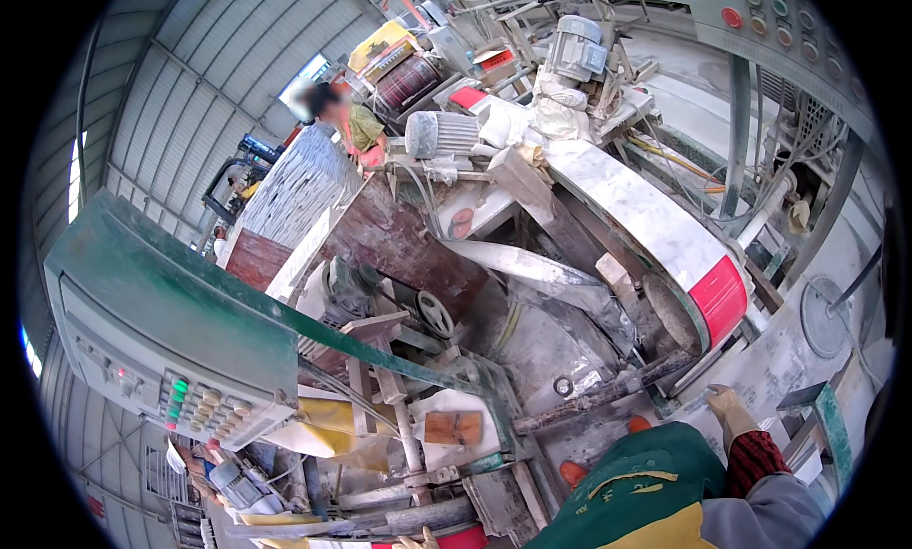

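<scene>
My right hand (730, 414), in a pale work glove below a dark red knitted cuff, hangs over the dusty floor at the lower right. Its fingers look stretched out, and nothing shows in them. Closest to it are a green metal frame (825, 425) and the rounded end of a white conveyor belt (655, 212) with a red band (719, 300). Only a gloved bit of my left hand (418, 541) shows at the bottom edge, beside another red-banded surface (464, 538). Most of its fingers are cut off by the picture's edge. My green apron (646, 473) covers part of the floor.
A green control cabinet (180, 312) with lit buttons juts in at left; another button panel (784, 36) is at upper right. Electric motors (577, 50), a handwheel (435, 313) and beams crowd the middle. A person (361, 129) stands beyond, near stacked slabs (299, 183).
</scene>
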The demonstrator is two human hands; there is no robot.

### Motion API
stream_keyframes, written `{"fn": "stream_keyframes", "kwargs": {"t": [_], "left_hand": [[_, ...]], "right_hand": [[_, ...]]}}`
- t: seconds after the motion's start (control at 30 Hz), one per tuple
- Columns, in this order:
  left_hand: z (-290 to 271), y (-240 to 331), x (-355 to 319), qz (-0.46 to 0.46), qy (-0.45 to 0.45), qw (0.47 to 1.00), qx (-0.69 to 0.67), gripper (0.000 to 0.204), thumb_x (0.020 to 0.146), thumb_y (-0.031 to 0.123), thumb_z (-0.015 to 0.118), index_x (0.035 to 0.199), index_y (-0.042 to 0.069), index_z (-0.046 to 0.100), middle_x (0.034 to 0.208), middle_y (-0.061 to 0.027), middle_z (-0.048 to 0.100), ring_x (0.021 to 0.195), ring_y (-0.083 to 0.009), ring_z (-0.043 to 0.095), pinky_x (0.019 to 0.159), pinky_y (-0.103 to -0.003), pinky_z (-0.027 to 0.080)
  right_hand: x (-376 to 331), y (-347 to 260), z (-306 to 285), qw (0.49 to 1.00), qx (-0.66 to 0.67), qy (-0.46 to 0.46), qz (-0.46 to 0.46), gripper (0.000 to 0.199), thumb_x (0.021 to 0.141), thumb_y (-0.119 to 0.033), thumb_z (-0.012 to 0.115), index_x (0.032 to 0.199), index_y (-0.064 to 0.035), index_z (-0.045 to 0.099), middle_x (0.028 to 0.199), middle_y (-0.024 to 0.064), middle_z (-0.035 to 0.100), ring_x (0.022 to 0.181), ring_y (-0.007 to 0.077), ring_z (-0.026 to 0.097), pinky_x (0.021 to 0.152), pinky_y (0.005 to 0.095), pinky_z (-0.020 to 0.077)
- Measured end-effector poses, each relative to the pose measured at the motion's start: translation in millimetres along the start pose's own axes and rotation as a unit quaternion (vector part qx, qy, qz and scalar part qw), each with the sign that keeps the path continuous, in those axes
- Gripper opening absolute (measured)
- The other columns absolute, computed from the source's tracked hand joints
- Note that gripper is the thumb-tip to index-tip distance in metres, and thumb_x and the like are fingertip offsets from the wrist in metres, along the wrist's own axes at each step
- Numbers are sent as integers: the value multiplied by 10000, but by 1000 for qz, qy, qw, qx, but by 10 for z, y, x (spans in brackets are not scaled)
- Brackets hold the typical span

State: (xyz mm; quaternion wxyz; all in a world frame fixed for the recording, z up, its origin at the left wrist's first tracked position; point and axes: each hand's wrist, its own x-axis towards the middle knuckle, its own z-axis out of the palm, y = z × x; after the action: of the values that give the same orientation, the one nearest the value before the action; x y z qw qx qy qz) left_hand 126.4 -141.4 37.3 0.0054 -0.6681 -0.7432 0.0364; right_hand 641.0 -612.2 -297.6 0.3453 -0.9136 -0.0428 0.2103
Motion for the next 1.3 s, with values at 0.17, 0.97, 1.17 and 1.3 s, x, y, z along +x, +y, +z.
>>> {"fn": "stream_keyframes", "kwargs": {"t": [0.17,0.97,1.17,1.3], "left_hand": [[108,-154,104,16,67,997,-43,929,850,669,489,1420,-47,325,1400,-323,385,1323,-417,364,1101,-474,294],[283,-108,13,43,148,983,103,880,781,747,499,1383,109,427,1308,-222,461,1153,-371,498,918,-498,445],[183,20,-76,46,114,990,63,916,762,754,517,1396,101,412,1345,-258,444,1188,-408,468,946,-525,425],[137,69,-149,47,121,990,49,923,754,758,520,1389,98,411,1338,-255,449,1208,-410,448,975,-527,401]], "right_hand": [[-151,-136,-87,995,43,-71,50,518,754,-233,630,1237,-46,612,903,182,671,762,233,639,711,332,520],[-531,-1415,-390,987,-34,-150,42,561,727,-321,646,1248,-116,613,1211,224,601,1122,369,580,983,398,453],[-553,-1030,-304,986,-53,-149,56,526,727,-313,640,1211,-108,638,1216,212,602,1130,364,575,987,401,450],[-474,-440,-75,985,7,-151,81,517,727,-329,632,1194,-109,648,1217,204,604,1140,357,568,995,394,446]]}}
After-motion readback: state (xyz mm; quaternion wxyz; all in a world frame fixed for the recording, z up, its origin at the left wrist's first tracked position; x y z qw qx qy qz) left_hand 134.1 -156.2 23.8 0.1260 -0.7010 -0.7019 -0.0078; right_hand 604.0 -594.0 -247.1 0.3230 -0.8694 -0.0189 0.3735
